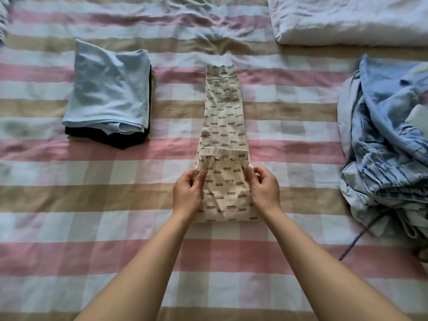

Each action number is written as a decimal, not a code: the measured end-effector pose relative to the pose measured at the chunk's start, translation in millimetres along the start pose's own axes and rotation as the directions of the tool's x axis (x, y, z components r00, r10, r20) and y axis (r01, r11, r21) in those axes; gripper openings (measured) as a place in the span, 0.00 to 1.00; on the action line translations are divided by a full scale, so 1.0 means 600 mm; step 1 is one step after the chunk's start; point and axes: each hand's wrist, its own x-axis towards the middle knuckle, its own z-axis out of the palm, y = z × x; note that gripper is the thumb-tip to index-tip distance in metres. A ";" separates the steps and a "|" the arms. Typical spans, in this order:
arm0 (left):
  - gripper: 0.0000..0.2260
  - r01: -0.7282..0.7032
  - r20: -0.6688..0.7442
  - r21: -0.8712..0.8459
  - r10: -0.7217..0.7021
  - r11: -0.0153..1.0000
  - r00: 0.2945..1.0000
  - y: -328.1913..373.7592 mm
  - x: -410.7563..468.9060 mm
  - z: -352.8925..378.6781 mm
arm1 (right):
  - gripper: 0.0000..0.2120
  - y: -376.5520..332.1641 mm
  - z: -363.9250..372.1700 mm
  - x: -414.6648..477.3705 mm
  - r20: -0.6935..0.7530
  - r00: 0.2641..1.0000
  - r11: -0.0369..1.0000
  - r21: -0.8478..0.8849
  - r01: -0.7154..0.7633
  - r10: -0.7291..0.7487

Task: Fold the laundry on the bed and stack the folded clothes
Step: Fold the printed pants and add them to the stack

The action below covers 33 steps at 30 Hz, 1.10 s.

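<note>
Roughly midway: my left grip and right grip pinch the printed cream pants mid-fold; folded stack at ten o'clock, unfolded blue heap at three.

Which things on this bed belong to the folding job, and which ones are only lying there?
For the job: cream squiggle-printed cloth garment; folded stack topped with light blue fabric; rumpled blue denim pile.
Lying about: white folded bedding; purple braided cord.

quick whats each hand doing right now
Left hand: pinches the left edge of the long cream squiggle-print fabric trousers.
Right hand: pinches their right edge.
</note>
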 end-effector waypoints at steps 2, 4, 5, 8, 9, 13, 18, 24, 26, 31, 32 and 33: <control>0.09 0.028 -0.027 0.064 -0.027 0.998 0.999 0.001 0.001 0.001 | 0.13 0.002 -0.002 0.001 -0.011 0.998 0.994 -0.080 -0.068 0.068; 0.08 0.065 -0.084 0.096 -0.057 0.993 0.995 -0.001 -0.007 -0.010 | 0.13 0.010 -0.013 -0.011 0.021 0.986 0.984 -0.064 -0.164 0.166; 0.08 0.079 -0.106 0.107 -0.068 0.991 0.992 -0.005 -0.016 -0.019 | 0.12 0.016 -0.019 -0.024 0.051 0.977 0.978 -0.029 -0.205 0.206; 0.07 0.120 -0.050 0.047 -0.117 0.992 0.992 -0.017 -0.056 -0.038 | 0.10 0.028 -0.024 -0.059 0.132 0.968 0.974 -0.096 -0.203 0.215; 0.09 0.127 -0.026 0.029 -0.126 0.991 0.992 -0.021 -0.066 -0.039 | 0.09 0.028 -0.022 -0.059 0.115 0.972 0.971 -0.146 -0.188 0.206; 0.10 0.102 -0.108 0.207 -0.081 0.973 0.991 -0.023 -0.058 -0.030 | 0.09 0.019 -0.018 -0.037 0.008 0.974 0.932 -0.291 -0.215 0.227; 0.13 0.013 -0.144 0.405 0.050 0.914 0.988 0.005 -0.021 -0.007 | 0.18 -0.004 -0.004 -0.012 -0.099 0.992 0.944 -0.311 -0.110 0.083; 0.10 -0.065 -0.164 0.414 0.145 0.908 0.976 0.024 0.034 0.021 | 0.13 -0.021 0.017 0.052 -0.126 0.992 0.963 -0.267 -0.041 0.007; 0.12 -0.065 -0.150 0.491 0.158 0.869 0.976 0.016 0.031 0.019 | 0.13 -0.020 0.019 0.055 -0.118 0.993 0.948 -0.315 -0.048 0.011; 0.19 0.069 -0.269 0.574 0.109 0.816 0.957 -0.014 -0.029 -0.011 | 0.15 -0.002 -0.006 -0.012 -0.161 0.984 0.867 -0.476 -0.146 0.078; 0.16 0.088 -0.262 0.511 0.058 0.855 0.963 -0.017 -0.048 -0.014 | 0.14 0.004 -0.010 -0.036 -0.151 0.979 0.852 -0.485 -0.195 0.138; 0.12 0.112 -0.242 0.439 -0.002 0.892 0.970 -0.018 -0.065 -0.015 | 0.12 0.010 -0.013 -0.059 -0.127 0.973 0.846 -0.482 -0.230 0.192</control>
